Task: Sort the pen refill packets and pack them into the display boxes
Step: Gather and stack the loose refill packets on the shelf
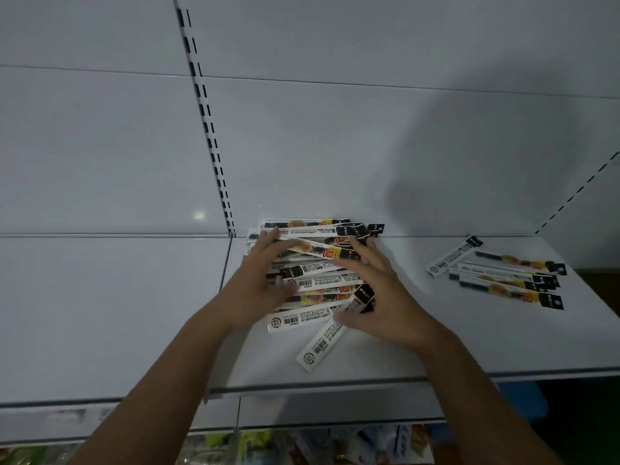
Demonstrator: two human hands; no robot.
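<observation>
fingers spread, my left hand [260, 283] and right hand [379, 293] press the pen refill packet pile [315, 281] between them.

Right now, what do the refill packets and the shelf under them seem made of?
Refill packets: likely thin glossy plastic film or coated paper, printed with barcodes and lying flat. Shelf: probably painted sheet metal with a smooth, pale satin finish, judging by its thin front lip.

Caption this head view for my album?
Left hand and right hand rest on a packet pile on a shelf; smaller group apart.
</observation>
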